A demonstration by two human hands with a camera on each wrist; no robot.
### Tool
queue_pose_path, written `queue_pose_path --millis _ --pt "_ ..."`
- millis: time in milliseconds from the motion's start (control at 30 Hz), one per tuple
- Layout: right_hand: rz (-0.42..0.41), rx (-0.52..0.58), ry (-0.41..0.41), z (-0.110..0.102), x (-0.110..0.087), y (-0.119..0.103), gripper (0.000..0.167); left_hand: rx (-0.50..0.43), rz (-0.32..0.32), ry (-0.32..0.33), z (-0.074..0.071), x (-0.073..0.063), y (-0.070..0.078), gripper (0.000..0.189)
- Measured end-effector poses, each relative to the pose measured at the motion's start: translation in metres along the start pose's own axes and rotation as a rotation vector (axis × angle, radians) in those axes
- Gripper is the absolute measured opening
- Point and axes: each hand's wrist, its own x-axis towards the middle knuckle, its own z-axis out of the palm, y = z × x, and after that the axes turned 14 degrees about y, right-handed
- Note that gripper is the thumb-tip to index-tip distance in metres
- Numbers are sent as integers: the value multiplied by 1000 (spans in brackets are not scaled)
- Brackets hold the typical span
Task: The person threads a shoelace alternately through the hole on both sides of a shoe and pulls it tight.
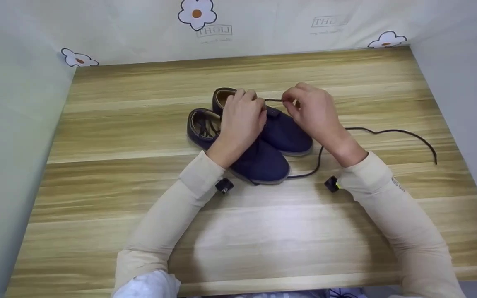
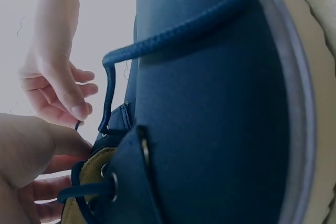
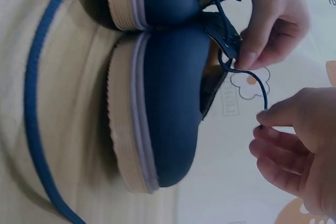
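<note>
Sleeved forearms (image 1: pixel 164 223) angle inward over the desk (image 1: pixel 106 178), left hand (image 1: pixel 242 114) upon the navy shoes (image 1: pixel 265 163), right hand (image 1: pixel 313 109) pinching a lace (image 1: pixel 273 99). Left wrist: the nearer shoe (image 2: pixel 220 103) looms beside the left hand. Right wrist: left thumb and fingers grip the farther shoe (image 3: pixel 170 114) at its eyelet flap (image 3: pixel 223 34); lace spans the hands.

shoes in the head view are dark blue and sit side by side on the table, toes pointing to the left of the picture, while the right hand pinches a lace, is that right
Not quite: the head view shows the toes pointing to the lower right. The dark blue shoes do sit side by side on the table, while the right hand pinches a lace.
</note>
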Motion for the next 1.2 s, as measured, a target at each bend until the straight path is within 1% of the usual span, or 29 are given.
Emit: queue_pose_path --millis 133,200,300,400,567,833,1033,1100,1200 --pt "-20 64 -75 4 -2 -1 9 -82 7 88 -3 -1 1 10" --pt "-17 93 -98 5 -3 -2 9 -109 15 107 -3 -1 3 10" --pt "-8 128 -112 8 -5 -3 6 -99 14 80 -3 0 4 14" --pt "-12 157 -115 11 -7 -4 5 -58 17 48 0 -1 4 14" --pt "-9 185 -105 14 -9 -3 8 13 27 16 4 -3 5 14" --pt "83 266 -120 19 -8 -2 10 79 12 -36 7 -3 10 17" --pt "124 192 -187 22 -8 3 21 139 4 -118 6 -2 13 20" --pt "135 167 -215 24 -9 5 24 160 7 -122 6 -1 14 20" --pt "154 164 -223 26 -7 6 19 192 13 -118 7 -2 16 21"
